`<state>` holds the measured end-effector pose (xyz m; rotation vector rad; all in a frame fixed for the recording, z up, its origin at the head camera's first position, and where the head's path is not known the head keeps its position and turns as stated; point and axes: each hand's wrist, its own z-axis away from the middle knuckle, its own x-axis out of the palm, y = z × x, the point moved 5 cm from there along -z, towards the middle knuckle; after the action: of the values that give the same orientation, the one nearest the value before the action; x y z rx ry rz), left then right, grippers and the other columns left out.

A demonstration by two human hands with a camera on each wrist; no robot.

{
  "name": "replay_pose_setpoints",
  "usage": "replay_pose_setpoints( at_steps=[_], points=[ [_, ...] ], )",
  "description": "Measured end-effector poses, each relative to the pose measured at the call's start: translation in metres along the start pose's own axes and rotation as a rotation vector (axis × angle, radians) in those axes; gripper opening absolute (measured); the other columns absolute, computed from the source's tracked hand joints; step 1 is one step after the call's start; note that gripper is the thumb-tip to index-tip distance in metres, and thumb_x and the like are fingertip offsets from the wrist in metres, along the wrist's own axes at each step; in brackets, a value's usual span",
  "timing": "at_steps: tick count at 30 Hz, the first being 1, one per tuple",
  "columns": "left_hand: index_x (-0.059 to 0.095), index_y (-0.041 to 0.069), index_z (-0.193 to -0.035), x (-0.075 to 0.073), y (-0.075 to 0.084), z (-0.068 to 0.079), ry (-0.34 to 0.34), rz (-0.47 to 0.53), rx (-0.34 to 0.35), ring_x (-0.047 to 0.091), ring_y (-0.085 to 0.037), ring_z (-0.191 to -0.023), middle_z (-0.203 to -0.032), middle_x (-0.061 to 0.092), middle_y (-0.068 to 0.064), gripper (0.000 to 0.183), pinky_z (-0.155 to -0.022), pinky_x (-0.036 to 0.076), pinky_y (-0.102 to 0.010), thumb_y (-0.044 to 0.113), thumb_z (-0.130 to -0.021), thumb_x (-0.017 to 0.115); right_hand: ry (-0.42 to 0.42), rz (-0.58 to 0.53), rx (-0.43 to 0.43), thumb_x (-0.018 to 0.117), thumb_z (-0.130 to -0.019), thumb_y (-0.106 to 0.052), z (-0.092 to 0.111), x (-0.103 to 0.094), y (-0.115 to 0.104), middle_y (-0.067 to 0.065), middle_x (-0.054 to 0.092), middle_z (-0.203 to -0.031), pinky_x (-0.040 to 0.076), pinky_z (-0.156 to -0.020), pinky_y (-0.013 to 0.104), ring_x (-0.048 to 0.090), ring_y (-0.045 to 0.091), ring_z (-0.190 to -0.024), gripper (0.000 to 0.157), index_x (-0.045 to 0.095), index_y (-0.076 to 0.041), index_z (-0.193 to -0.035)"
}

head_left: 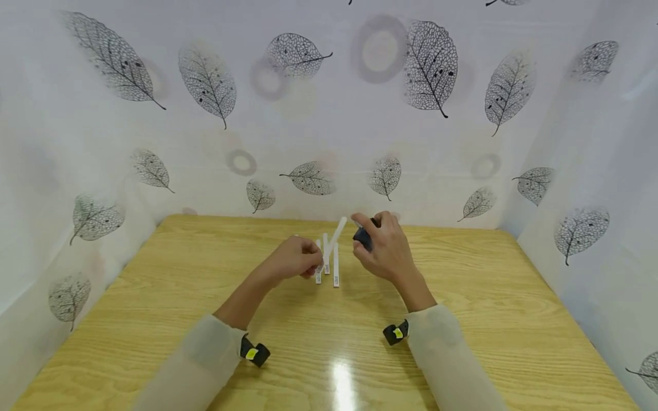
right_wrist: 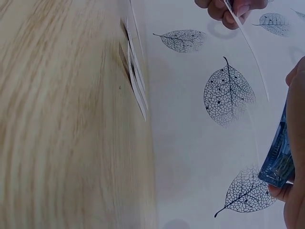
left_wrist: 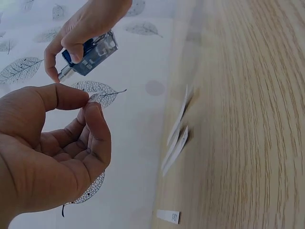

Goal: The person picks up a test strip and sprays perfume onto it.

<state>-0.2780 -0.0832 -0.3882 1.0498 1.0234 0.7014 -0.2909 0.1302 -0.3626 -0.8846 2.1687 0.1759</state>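
Observation:
My left hand (head_left: 294,260) pinches one end of a narrow white paper test strip (head_left: 337,231) between thumb and forefinger. The strip's free end slants up to the right, above the table, and bows slightly in the right wrist view. In my right hand (head_left: 385,248) is a dark blue glass perfume bottle (head_left: 364,238), gripped round its body and tilted. The left wrist view shows its silver spray top (left_wrist: 65,74) with a fingertip on it. Bottle and held strip are apart. Several more paper strips (head_left: 336,271) lie on the table under and beside the held one.
Light wood-grain table (head_left: 462,319) spreads beneath both hands. A pale curtain (head_left: 329,114) printed with dark leaves hangs behind its far edge and along both sides. Small black cameras (head_left: 255,351) are strapped to both wrists over light sleeves.

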Motion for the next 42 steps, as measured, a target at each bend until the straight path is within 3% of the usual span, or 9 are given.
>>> replay_pose_setpoints(
  at_steps=[9, 19, 25, 31, 42],
  points=[
    [0.066, -0.001, -0.094, 0.009, 0.007, 0.002, -0.022, 0.009, 0.026, 0.058, -0.018, -0.070, -0.081, 0.063, -0.013, 0.014, -0.066, 0.055, -0.033, 0.010, -0.100, 0.060, 0.018, 0.011, 0.010, 0.046, -0.090, -0.040, 0.001, -0.002, -0.002, 0.023, 0.049, -0.105, 0.048, -0.058, 0.050, 0.049, 0.036, -0.081, 0.050, 0.053, -0.025, -0.137],
    [0.066, -0.001, -0.098, 0.017, 0.011, 0.000, -0.049, 0.039, 0.057, 0.057, -0.018, -0.068, -0.082, 0.062, -0.011, 0.015, -0.070, 0.059, -0.042, 0.011, -0.102, 0.059, 0.020, 0.036, 0.012, 0.047, -0.089, -0.038, 0.002, -0.001, -0.001, 0.022, 0.049, -0.103, 0.046, -0.054, 0.047, 0.049, 0.033, -0.077, 0.049, 0.052, -0.026, -0.137],
    [0.066, -0.002, -0.102, 0.020, 0.010, 0.000, -0.058, 0.046, 0.080, 0.057, -0.019, -0.069, -0.084, 0.062, -0.012, 0.018, -0.069, 0.058, -0.041, 0.013, -0.103, 0.056, 0.025, 0.044, 0.013, 0.048, -0.088, -0.038, 0.003, -0.001, 0.000, 0.023, 0.050, -0.103, 0.046, -0.053, 0.046, 0.049, 0.034, -0.078, 0.050, 0.052, -0.026, -0.137],
    [0.066, 0.000, -0.101, 0.020, 0.009, 0.000, -0.061, 0.054, 0.073, 0.057, -0.019, -0.069, -0.085, 0.063, -0.012, 0.018, -0.072, 0.058, -0.046, 0.015, -0.104, 0.056, 0.025, 0.054, 0.020, 0.049, -0.088, -0.037, 0.002, -0.002, 0.001, 0.023, 0.050, -0.103, 0.045, -0.052, 0.046, 0.049, 0.035, -0.079, 0.049, 0.051, -0.026, -0.136],
    [0.064, -0.001, -0.099, 0.020, 0.009, 0.001, -0.063, 0.086, 0.061, 0.056, -0.018, -0.068, -0.083, 0.060, -0.011, 0.015, -0.070, 0.057, -0.044, 0.013, -0.103, 0.058, 0.020, 0.037, 0.045, 0.054, -0.088, -0.034, 0.002, -0.004, 0.002, 0.023, 0.050, -0.106, 0.045, -0.053, 0.046, 0.049, 0.035, -0.083, 0.048, 0.054, -0.026, -0.135]
  ],
)
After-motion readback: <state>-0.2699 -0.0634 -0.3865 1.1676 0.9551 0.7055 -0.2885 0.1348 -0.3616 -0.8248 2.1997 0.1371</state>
